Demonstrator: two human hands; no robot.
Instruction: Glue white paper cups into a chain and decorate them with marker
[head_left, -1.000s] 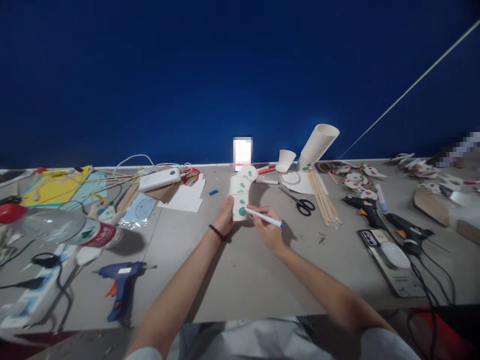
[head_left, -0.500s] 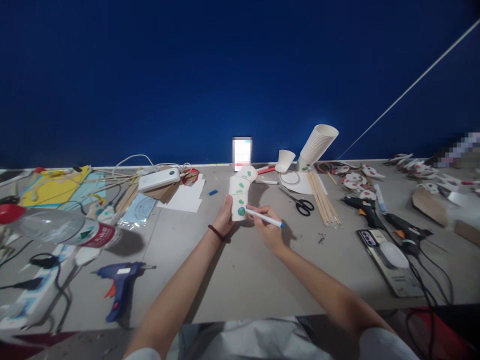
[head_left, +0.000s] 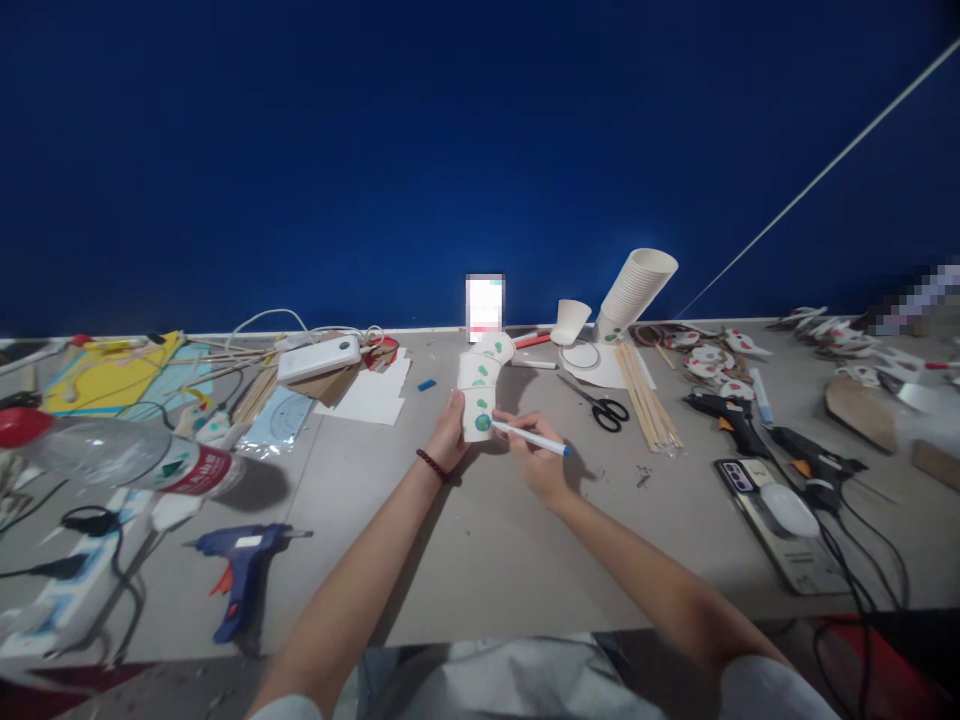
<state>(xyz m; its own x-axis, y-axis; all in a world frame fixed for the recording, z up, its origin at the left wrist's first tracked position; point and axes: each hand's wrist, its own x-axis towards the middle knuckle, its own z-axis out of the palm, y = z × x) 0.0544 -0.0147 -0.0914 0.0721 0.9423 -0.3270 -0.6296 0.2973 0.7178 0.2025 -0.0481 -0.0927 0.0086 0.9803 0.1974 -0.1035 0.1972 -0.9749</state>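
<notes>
Several white paper cups, joined in a curved row and printed with green leaf shapes, are held by my left hand, its fingers closed round the near end. A round blue-and-green patch shows on the nearest cup. Pinched in my right hand is a white marker with a blue end, its tip at or very close to that patch. A small blue cap lies on the table to the left of the cups.
Right of the cups lie black scissors, wooden sticks and a leaning stack of paper cups. Glue guns with cables and a phone sit farther right. On the left are a blue glue gun, a plastic bottle and a power strip.
My right hand and the marker have shifted very slightly, the marker's back end moving a little to the right. My left hand and the cups look still.
</notes>
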